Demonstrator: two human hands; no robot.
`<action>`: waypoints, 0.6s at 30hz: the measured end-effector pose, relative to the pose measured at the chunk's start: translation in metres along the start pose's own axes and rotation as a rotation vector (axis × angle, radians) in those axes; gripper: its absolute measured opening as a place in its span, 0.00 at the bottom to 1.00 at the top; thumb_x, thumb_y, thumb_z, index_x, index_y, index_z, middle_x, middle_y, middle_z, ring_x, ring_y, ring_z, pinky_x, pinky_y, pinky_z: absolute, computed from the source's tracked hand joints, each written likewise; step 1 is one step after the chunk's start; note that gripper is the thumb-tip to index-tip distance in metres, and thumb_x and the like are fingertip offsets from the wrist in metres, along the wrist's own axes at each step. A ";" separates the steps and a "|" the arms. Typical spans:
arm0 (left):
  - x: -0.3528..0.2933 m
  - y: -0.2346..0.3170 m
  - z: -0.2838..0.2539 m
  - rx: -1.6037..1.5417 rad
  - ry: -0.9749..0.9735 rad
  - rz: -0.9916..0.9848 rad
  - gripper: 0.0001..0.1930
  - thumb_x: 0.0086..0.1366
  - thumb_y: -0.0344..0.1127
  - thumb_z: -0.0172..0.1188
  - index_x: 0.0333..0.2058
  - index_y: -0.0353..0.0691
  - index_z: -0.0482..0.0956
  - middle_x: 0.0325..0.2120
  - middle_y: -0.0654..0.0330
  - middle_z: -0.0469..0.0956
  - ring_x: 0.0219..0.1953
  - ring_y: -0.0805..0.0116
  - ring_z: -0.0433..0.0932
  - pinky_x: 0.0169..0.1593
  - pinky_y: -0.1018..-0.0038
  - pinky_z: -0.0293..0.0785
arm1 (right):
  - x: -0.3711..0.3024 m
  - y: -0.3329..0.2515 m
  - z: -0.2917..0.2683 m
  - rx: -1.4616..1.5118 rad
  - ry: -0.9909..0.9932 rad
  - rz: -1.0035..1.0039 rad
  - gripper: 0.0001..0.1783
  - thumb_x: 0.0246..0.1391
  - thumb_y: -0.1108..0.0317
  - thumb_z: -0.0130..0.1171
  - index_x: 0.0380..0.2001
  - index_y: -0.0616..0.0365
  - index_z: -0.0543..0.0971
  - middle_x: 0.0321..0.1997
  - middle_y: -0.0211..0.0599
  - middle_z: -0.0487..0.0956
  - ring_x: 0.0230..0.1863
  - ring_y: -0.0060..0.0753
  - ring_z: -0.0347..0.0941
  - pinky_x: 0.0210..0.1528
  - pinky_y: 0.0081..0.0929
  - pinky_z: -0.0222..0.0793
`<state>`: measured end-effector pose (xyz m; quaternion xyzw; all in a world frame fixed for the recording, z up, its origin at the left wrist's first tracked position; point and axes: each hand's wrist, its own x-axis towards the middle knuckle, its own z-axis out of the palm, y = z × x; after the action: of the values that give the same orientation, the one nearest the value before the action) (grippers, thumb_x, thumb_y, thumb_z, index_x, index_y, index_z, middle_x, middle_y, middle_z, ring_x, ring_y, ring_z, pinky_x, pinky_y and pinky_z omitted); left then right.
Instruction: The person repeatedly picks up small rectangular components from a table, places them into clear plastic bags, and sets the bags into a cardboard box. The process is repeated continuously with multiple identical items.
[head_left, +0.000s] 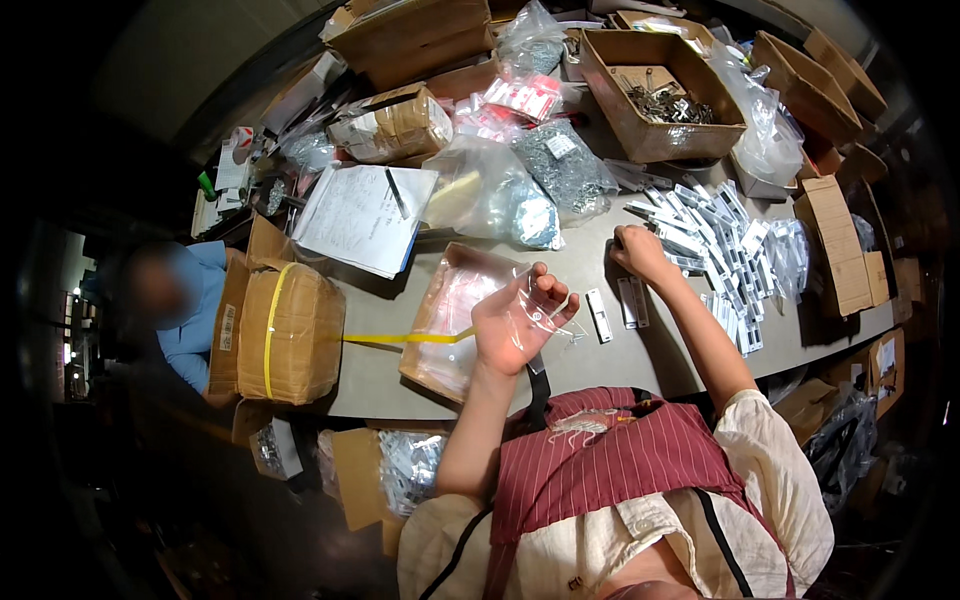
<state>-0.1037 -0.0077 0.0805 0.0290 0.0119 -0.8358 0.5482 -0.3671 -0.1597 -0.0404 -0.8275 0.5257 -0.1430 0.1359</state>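
My left hand (508, 328) is palm up with its fingers curled around a small clear plastic bag (537, 315). Some thin, shiny bits show by the bag's right end, too small to name. Over the table, my right hand (640, 254) points down with its fingers closed; whatever they hold is hidden. Just below it lies a pair of flat grey metal pieces (632, 303), and a single slotted piece (599, 316) is to their left. A large heap of similar pieces (715, 240) spreads to the right of my right hand.
A shallow cardboard box (432, 388) of clear bags is beside my left hand. Farther left are a taped carton (305, 335) and papers (355, 215) with a pen. Filled plastic bags (565, 165) and a box of metal parts (665, 140) stand behind. Someone in blue (195, 320) is at far left.
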 end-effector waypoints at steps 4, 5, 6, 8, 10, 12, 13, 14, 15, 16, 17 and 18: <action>0.003 -0.005 0.006 0.010 0.024 -0.020 0.15 0.67 0.33 0.57 0.49 0.32 0.75 0.39 0.56 0.79 0.51 0.54 0.78 0.67 0.51 0.67 | -0.013 -0.027 -0.029 0.397 -0.039 0.075 0.10 0.52 0.66 0.65 0.32 0.64 0.81 0.24 0.44 0.81 0.26 0.42 0.79 0.29 0.37 0.74; 0.002 -0.005 0.004 0.118 0.051 -0.016 0.15 0.66 0.32 0.57 0.49 0.32 0.74 0.39 0.56 0.79 0.50 0.54 0.78 0.66 0.52 0.68 | -0.016 -0.049 -0.051 0.596 -0.101 0.155 0.11 0.54 0.65 0.65 0.32 0.64 0.81 0.23 0.40 0.80 0.24 0.35 0.78 0.26 0.33 0.73; 0.002 -0.007 0.000 0.229 0.075 -0.017 0.15 0.66 0.32 0.57 0.50 0.32 0.74 0.39 0.56 0.79 0.50 0.53 0.78 0.66 0.53 0.69 | -0.021 -0.067 -0.071 0.793 -0.158 0.236 0.11 0.56 0.64 0.65 0.33 0.64 0.81 0.22 0.37 0.80 0.21 0.28 0.77 0.24 0.28 0.71; 0.005 -0.011 0.004 0.442 0.052 -0.039 0.18 0.63 0.29 0.60 0.51 0.33 0.73 0.39 0.56 0.79 0.48 0.56 0.79 0.62 0.58 0.72 | -0.030 -0.094 -0.100 0.925 -0.125 0.066 0.10 0.62 0.65 0.64 0.35 0.63 0.81 0.21 0.25 0.76 0.18 0.14 0.70 0.20 0.17 0.65; 0.002 -0.026 0.007 0.795 0.173 0.012 0.21 0.60 0.29 0.64 0.52 0.33 0.73 0.40 0.57 0.79 0.47 0.62 0.79 0.58 0.65 0.73 | -0.039 -0.123 -0.127 0.983 -0.120 -0.089 0.09 0.61 0.67 0.65 0.35 0.63 0.81 0.23 0.29 0.77 0.20 0.16 0.72 0.21 0.21 0.66; 0.005 -0.028 0.013 0.956 0.107 0.010 0.26 0.52 0.24 0.62 0.53 0.33 0.74 0.42 0.60 0.79 0.47 0.69 0.77 0.55 0.73 0.72 | -0.039 -0.131 -0.130 0.724 0.016 -0.429 0.09 0.59 0.67 0.66 0.35 0.64 0.82 0.27 0.36 0.79 0.24 0.28 0.76 0.26 0.26 0.69; 0.006 -0.026 0.000 0.877 0.131 -0.036 0.28 0.50 0.23 0.59 0.55 0.33 0.74 0.43 0.60 0.79 0.47 0.69 0.78 0.54 0.73 0.73 | -0.038 -0.139 -0.134 0.625 0.005 -0.525 0.09 0.58 0.66 0.65 0.36 0.63 0.82 0.28 0.42 0.79 0.29 0.41 0.77 0.31 0.33 0.71; 0.007 -0.031 0.001 0.946 0.148 0.004 0.29 0.50 0.23 0.58 0.55 0.34 0.74 0.43 0.60 0.79 0.47 0.69 0.78 0.53 0.73 0.74 | -0.041 -0.143 -0.139 0.572 -0.009 -0.563 0.10 0.59 0.66 0.65 0.37 0.62 0.83 0.28 0.44 0.79 0.29 0.47 0.76 0.33 0.36 0.71; 0.005 -0.030 -0.008 0.958 0.149 0.000 0.29 0.50 0.23 0.57 0.54 0.35 0.74 0.43 0.60 0.80 0.47 0.69 0.79 0.51 0.73 0.75 | -0.044 -0.143 -0.138 0.577 -0.036 -0.567 0.09 0.59 0.66 0.63 0.36 0.61 0.84 0.27 0.43 0.78 0.28 0.46 0.76 0.32 0.37 0.70; 0.005 -0.028 -0.008 1.012 0.087 0.017 0.25 0.53 0.23 0.58 0.52 0.36 0.74 0.43 0.60 0.80 0.48 0.70 0.79 0.50 0.72 0.76 | -0.048 -0.148 -0.142 0.579 -0.035 -0.529 0.09 0.59 0.67 0.62 0.35 0.63 0.83 0.25 0.42 0.78 0.27 0.44 0.76 0.31 0.34 0.70; 0.003 -0.036 -0.010 0.937 0.139 0.067 0.21 0.56 0.23 0.62 0.50 0.37 0.75 0.43 0.60 0.80 0.47 0.72 0.79 0.50 0.73 0.77 | -0.056 -0.153 -0.150 0.641 -0.001 -0.540 0.08 0.57 0.67 0.64 0.32 0.62 0.84 0.22 0.39 0.76 0.25 0.41 0.74 0.30 0.32 0.69; 0.002 -0.034 -0.016 0.993 0.134 0.049 0.19 0.58 0.30 0.62 0.49 0.37 0.75 0.44 0.61 0.77 0.45 0.74 0.77 0.48 0.73 0.77 | -0.063 -0.160 -0.165 0.691 0.025 -0.538 0.08 0.55 0.67 0.65 0.29 0.61 0.84 0.19 0.35 0.75 0.22 0.38 0.73 0.30 0.31 0.68</action>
<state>-0.1348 0.0047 0.0643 0.3402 -0.3528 -0.7239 0.4856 -0.3226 -0.0491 0.1659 -0.8390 0.2145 -0.3508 0.3564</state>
